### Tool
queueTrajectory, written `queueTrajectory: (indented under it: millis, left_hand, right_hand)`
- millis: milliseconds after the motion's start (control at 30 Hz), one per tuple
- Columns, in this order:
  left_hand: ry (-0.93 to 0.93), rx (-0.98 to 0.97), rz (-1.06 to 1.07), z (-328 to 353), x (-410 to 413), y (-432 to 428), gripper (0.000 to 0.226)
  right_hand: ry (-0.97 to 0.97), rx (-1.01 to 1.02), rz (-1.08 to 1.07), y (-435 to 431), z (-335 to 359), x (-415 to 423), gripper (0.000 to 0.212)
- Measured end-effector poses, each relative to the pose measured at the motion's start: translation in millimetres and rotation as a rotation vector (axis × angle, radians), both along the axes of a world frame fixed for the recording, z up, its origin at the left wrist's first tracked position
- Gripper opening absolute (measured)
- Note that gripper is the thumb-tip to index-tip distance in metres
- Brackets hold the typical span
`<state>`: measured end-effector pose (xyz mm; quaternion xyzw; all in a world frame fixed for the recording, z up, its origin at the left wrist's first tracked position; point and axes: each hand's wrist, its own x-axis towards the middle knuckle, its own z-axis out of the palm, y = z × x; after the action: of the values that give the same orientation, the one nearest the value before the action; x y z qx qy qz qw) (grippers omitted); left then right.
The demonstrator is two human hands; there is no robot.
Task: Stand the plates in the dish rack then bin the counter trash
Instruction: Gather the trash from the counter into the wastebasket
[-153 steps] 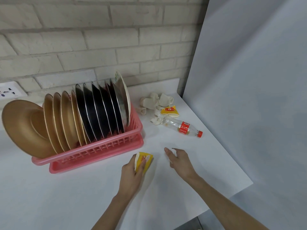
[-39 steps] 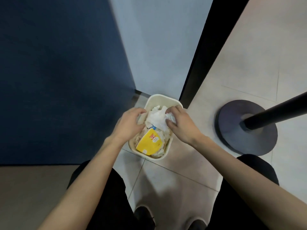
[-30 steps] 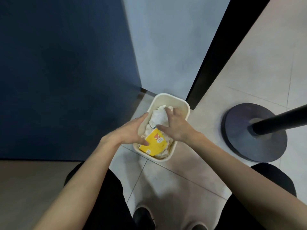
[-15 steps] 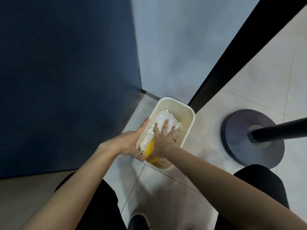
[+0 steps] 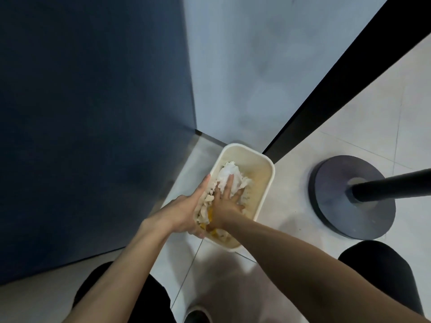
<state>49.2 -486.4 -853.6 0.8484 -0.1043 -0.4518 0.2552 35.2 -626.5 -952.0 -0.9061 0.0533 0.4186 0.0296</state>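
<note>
A cream rectangular bin (image 5: 264, 183) stands on the tiled floor in the corner between a dark blue panel and a pale wall. It holds crumpled white tissues (image 5: 229, 176) and a yellow wrapper (image 5: 210, 214), mostly covered. My right hand (image 5: 225, 201) lies flat with straight fingers on the tissues, pressing them down inside the bin. My left hand (image 5: 186, 210) holds the bin's left rim, fingers stretched along its edge and thumb below. The dish rack, plates and counter are out of view.
A round dark stanchion base (image 5: 333, 201) with a black pole (image 5: 391, 190) stands on the floor right of the bin. A black door frame edge (image 5: 326, 96) runs diagonally behind. My legs and a shoe (image 5: 198, 317) show at the bottom.
The trash went from the counter into the bin. In the last second my right hand flattened onto the tissues and pushed deeper, covering the yellow wrapper; my left hand stayed on the rim.
</note>
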Motion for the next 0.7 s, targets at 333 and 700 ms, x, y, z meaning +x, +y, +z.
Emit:
queueTrajectory:
  millis: [333, 700]
  left_hand:
    - [-0.084, 0.084, -0.120, 6, 0, -3, 0.147]
    - [-0.159, 0.121, -0.117, 1, 0, -2, 0.147]
  right_hand:
    - [-0.106, 0.134, 0.039, -31, 64, -9, 0.136]
    - [-0.420, 0.353, 0.079, -61, 133, 9, 0.079]
